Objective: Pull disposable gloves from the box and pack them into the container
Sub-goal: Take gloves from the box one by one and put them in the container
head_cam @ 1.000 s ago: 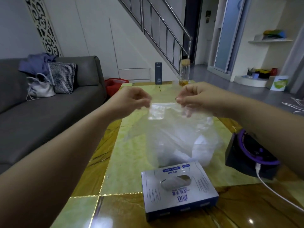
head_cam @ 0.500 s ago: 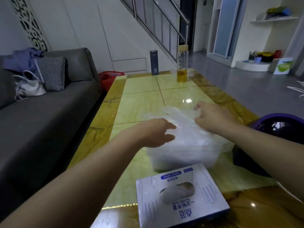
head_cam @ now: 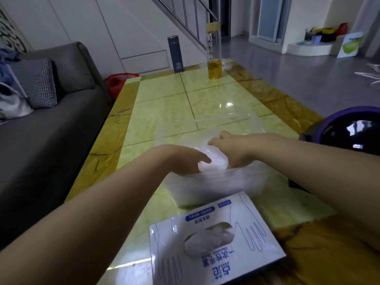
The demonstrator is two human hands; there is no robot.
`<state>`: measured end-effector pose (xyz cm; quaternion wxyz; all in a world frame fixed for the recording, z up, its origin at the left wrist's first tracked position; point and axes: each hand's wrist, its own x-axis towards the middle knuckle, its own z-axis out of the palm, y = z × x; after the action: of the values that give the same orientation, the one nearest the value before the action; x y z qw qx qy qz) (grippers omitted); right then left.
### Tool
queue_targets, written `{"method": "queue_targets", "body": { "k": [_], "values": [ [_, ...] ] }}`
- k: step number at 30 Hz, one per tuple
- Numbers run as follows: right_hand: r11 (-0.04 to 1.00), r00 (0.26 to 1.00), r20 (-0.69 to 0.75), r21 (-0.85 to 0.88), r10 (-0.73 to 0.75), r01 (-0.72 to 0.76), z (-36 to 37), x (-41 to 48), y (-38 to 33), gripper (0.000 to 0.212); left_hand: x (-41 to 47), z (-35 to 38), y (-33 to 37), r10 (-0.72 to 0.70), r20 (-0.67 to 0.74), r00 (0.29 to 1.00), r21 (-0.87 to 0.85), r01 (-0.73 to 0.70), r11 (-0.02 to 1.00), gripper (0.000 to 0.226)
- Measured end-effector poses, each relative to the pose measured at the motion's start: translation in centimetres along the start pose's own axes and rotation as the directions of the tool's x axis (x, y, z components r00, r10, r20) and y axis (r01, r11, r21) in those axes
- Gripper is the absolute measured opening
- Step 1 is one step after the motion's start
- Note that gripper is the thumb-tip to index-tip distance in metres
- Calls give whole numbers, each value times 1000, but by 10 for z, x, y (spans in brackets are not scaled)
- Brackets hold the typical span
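Note:
A white and blue glove box (head_cam: 213, 237) lies at the table's near edge, with a glove showing in its oval slot. Just beyond it stands a translucent plastic container (head_cam: 205, 188). Over the container a clear disposable glove (head_cam: 214, 161) is bunched between my hands, and its loose part spreads flat on the table behind them. My left hand (head_cam: 181, 159) lies palm down and presses the bunch from the left. My right hand (head_cam: 228, 149) has its fingers curled into the glove from the right.
A tall glass bottle of yellow liquid (head_cam: 213, 52) and a dark flask (head_cam: 177, 54) stand at the table's far end. A black, purple-rimmed object (head_cam: 349, 130) sits at the right edge. A grey sofa (head_cam: 51, 120) runs along the left, with a red bag (head_cam: 121, 81) past it.
The glove was held up spread between both hands, then lowered. Now it is bunched over the container with both hands close together on it.

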<state>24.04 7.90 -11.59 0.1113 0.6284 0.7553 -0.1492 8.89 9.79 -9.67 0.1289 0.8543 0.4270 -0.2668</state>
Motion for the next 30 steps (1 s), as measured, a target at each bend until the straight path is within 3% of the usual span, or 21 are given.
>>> {"method": "queue_targets", "body": {
  "k": [4, 7, 9, 13, 16, 19, 21, 23, 25, 27, 28, 30],
  "values": [
    [999, 994, 108, 9, 30, -32, 7, 11, 8, 96, 21, 10, -2, -80, 137, 987, -22, 84, 996, 50],
    [999, 984, 169, -33, 48, -43, 8, 16, 9, 96, 30, 15, -3, -118, 115, 986, -144, 134, 980, 61],
    [996, 979, 197, -85, 53, -37, 7, 19, 7, 96, 32, 17, -5, -94, 110, 989, -57, 100, 993, 64],
    [996, 977, 206, -78, 52, -36, 9, 18, 4, 102, 16, 15, -4, -51, 23, 998, -92, 53, 994, 55],
    [1000, 1000, 24, -21, 1, 0, 0, -2, 1, 83, -18, 0, -6, 33, -261, 965, -156, -75, 985, 53],
    [997, 947, -317, 22, -57, 67, -16, -41, -6, 58, -59, -2, -3, 75, -603, 794, -224, -259, 940, 36],
    [980, 837, -532, 59, -129, 188, -20, -71, -20, 37, -87, 11, 3, 83, -680, 729, -266, -350, 898, 21],
    [946, 779, -593, 86, -202, 311, -15, -100, -34, 17, -107, 31, 9, 102, -651, 752, -266, -352, 898, 9],
    [936, 840, -477, 91, -258, 340, 4, -121, -47, 14, -117, 57, 16, 112, -540, 834, -244, -282, 928, 17],
    [950, 917, -286, 63, -278, 307, 29, -128, -54, 25, -116, 80, 21, 86, -414, 906, -204, -185, 961, 29],
    [958, 941, -207, 46, -266, 281, 40, -125, -54, 34, -111, 89, 22, 70, -390, 918, -173, -148, 974, 28],
    [972, 967, -112, 39, -228, 234, 56, -122, -54, 48, -106, 103, 27, 42, -473, 880, -196, -151, 969, 18]
  ]
}}
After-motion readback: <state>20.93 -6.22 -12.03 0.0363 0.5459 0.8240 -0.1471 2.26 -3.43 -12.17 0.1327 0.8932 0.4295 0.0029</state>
